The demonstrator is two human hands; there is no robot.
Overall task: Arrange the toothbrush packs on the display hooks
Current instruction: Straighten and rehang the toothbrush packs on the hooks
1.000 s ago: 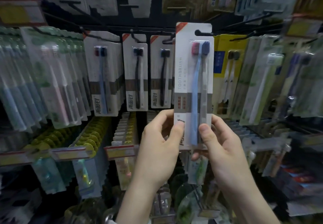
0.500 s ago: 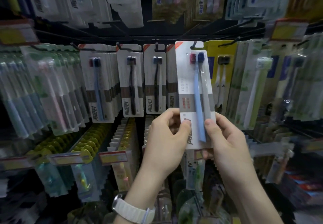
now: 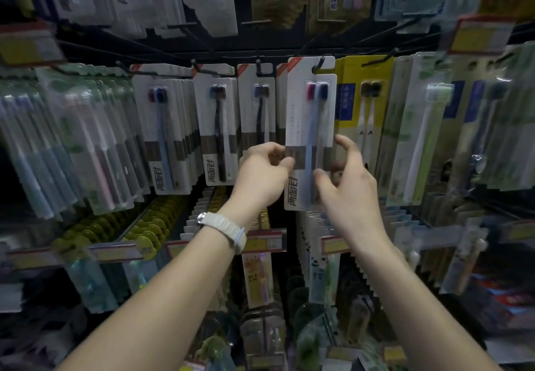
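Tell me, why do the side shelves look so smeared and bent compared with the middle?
Head view: the wide lens bows the edges, and blur smears the clear packs at left; the white toothbrush pack between the left hand and right hand reads sharpest; lower shelves sit in dim shadow.

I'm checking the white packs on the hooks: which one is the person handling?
The rightmost white pack, with pink and blue brush heads, beside the yellow pack. The left hand pinches its edge; the right hand is at its other side.
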